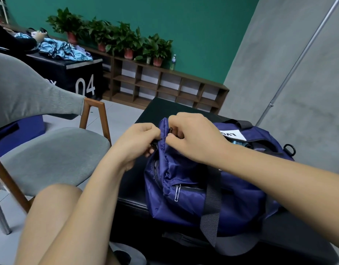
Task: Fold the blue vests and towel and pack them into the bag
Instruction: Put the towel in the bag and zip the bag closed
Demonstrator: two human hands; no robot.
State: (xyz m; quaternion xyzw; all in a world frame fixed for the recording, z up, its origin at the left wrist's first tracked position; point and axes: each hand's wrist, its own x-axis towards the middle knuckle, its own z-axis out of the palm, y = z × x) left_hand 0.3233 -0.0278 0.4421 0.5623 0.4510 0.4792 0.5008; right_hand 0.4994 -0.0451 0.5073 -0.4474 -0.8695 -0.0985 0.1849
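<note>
A navy blue duffel bag (186,199) lies on a black padded bench (132,199) in front of me. My left hand (135,144) pinches the fabric at the bag's left end. My right hand (193,136) grips the zipper pull at that same end, just right of the left hand. The zip is open further right, and a bit of light blue cloth (236,142) shows in the gap near a white label (234,134). The rest of the bag's contents are hidden.
A grey chair with wooden legs (50,159) stands to my left. Farther back, a black box marked 04 (82,77) carries a heap of blue clothes (63,49). A low wooden shelf (165,87) with potted plants runs along the green wall.
</note>
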